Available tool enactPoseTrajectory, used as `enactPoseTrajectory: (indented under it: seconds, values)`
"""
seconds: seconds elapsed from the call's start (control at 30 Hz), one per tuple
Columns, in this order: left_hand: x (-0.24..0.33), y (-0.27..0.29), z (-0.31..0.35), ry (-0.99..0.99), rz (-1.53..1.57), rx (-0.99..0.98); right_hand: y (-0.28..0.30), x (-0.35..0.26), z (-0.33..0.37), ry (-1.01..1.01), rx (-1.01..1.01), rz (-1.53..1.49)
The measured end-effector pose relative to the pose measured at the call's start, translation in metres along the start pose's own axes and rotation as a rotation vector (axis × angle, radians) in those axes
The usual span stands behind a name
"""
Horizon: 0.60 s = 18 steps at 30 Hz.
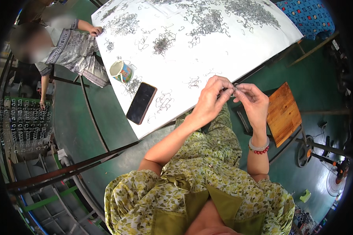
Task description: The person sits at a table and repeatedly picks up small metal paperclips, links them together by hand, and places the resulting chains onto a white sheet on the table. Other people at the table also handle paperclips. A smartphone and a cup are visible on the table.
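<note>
Pinching one small dark metal piece (pixel 235 86) between them, the left hand (pixel 213 98) and the right hand (pixel 255 102) meet at the near edge of the desk (pixel 166 64); grip of each closed, thumb to fingertips, on that piece (mostly covered by the fingers, so its exact shape cannot be told). Right wrist: one pale bangle (pixel 258 148), one string of red beads (pixel 262 151). Desk: white-topped, bearing many dark wire hooks (pixel 208 23), in loose scatters and denser heaps. Nearest the left hand, one small loose cluster (pixel 193 82); farther left, one phone (pixel 141 102), dark-screened, lying flat. Beyond the phone, near the desk's left edge, one small printed bucket (pixel 123 72), upright. Beside the right hand, off the desk, one wooden board (pixel 283 113). At left, one co-worker (pixel 72 49) in grey patterned clothing, one hand (pixel 95 31) at the desk's edge, the other near a panel (pixel 29 121) with rows of hook shapes. Upper right: one blue patterned cloth (pixel 308 17). Lower right: one fan (pixel 335 183).
</note>
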<state>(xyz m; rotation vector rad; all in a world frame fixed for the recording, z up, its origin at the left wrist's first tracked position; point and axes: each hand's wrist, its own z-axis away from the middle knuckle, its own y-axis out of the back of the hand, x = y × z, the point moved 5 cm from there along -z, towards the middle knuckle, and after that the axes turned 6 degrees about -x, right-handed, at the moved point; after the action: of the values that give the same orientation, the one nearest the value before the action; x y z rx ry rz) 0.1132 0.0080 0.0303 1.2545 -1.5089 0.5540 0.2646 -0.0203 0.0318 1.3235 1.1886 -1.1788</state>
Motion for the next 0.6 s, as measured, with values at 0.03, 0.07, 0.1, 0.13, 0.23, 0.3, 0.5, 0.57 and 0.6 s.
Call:
enactPoseTrajectory:
  seconds: [0.03, 0.07, 0.1, 0.13, 0.23, 0.3, 0.5, 0.57, 0.6]
  values:
    - [0.000, -0.003, 0.001, 0.009, -0.036, 0.012, -0.001, -0.002, 0.002, 0.025, 0.017, -0.031]
    - [0.000, -0.005, 0.001, 0.019, -0.072, 0.023, -0.002, -0.002, 0.004, 0.028, 0.017, -0.025]
    - [0.001, -0.006, 0.003, 0.003, -0.084, 0.042, -0.002, -0.002, 0.005, 0.030, 0.017, -0.019]
    - [0.003, -0.007, 0.003, 0.005, -0.055, 0.065, -0.002, 0.000, 0.006, 0.032, 0.018, -0.011]
    - [0.004, -0.009, 0.004, -0.005, -0.012, 0.095, -0.008, 0.001, 0.008, 0.085, 0.025, -0.044]
    - [-0.002, -0.009, 0.007, 0.016, 0.074, 0.108, -0.012, -0.005, 0.007, 0.121, 0.015, -0.003]
    - [0.000, 0.004, 0.013, 0.021, 0.115, 0.132, -0.002, 0.001, -0.043, 0.104, 0.082, 0.030]
    - [-0.001, 0.005, 0.016, 0.056, 0.130, 0.122, -0.015, 0.019, -0.091, 0.044, 0.000, 0.101]
    - [-0.001, 0.006, 0.017, 0.071, 0.135, 0.116, -0.028, 0.037, -0.120, 0.035, -0.065, 0.110]
